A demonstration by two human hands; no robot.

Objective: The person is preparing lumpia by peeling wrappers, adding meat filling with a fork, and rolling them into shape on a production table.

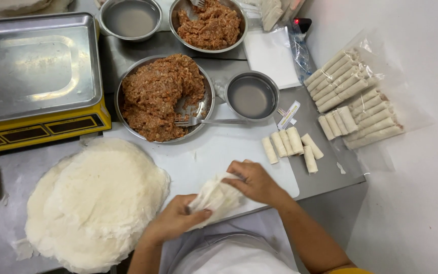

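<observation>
While the grey steel table (325, 177) meets a white wall at right, both my hands, left (176, 219) and right (254, 181), pinch a thin, crumpled wrapper (216, 197) near me, right of the round, floury wrapper stack (95, 203).

A pale, off-white, thin round wrapper sheet (215, 197) is seen, matched by the off-white round stack of wrappers (95, 203). Reddish-brown minced filling flecked with orange (155, 94) is shown in a silver steel bowl (208, 101). The flat weighing scale (41, 124) is coloured yellow below its silver tray.
</observation>
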